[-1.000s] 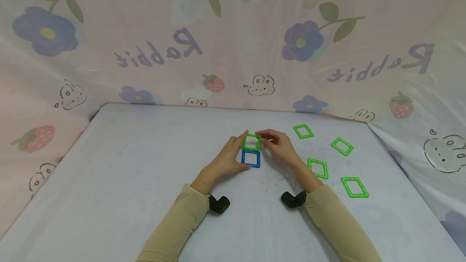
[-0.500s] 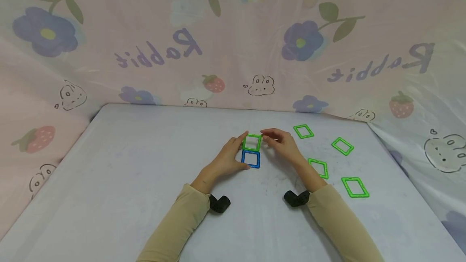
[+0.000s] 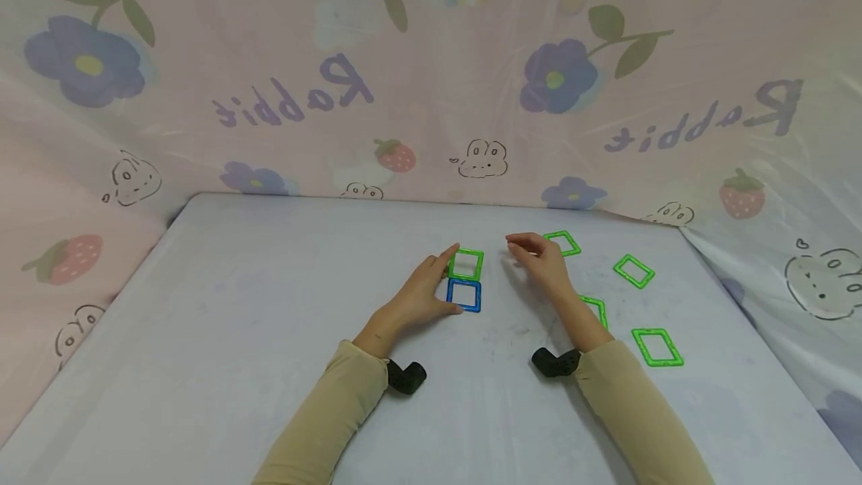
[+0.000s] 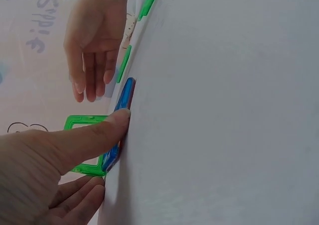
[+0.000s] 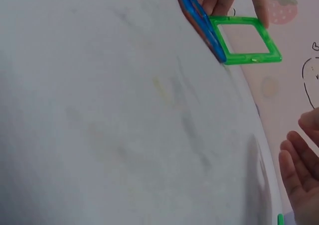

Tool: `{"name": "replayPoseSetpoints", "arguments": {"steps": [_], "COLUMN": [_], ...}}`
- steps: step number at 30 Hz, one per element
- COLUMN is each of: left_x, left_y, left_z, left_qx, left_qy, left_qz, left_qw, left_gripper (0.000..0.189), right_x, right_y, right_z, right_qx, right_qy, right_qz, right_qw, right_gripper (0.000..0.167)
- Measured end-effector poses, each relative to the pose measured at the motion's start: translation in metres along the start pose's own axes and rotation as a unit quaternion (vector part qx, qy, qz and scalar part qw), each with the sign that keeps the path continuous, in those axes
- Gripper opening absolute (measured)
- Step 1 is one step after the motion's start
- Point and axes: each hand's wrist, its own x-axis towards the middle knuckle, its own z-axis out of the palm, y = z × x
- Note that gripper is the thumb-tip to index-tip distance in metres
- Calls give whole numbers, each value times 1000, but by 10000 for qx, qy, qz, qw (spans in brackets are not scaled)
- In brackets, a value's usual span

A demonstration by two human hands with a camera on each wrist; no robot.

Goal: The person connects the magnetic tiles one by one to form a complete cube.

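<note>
Green square (image 3: pixel 480 266), blue square (image 3: pixel 478 296): our left hand (image 3: pixel 424 289) has both pinched between its fingers; our right hand (image 3: pixel 548 264), fingers loose, hovers nearby.

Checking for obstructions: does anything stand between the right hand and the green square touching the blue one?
Nothing visible: an open gap separates the right hand from the green square, and the left hand lies beyond it.
</note>
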Motion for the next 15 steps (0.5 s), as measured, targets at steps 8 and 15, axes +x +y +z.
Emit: {"name": "replayPoseSetpoints", "arguments": {"steps": [8, 15], "left_x": [1, 1], "left_y": [-2, -3], "left_z": [0, 1], "left_qx": [27, -30], "left_qy": [-3, 33], "left_qz": [37, 70], "left_qw": [10000, 10000], "left_gripper": [103, 103], "right_x": [3, 6], "right_y": [8, 12], "right_z": [-7, -17], "right_qx": [215, 674], "right_qy": [638, 1373], "right_qz": [549, 1002], "right_qw": [9962, 9831], "right_gripper": [31, 34]}}
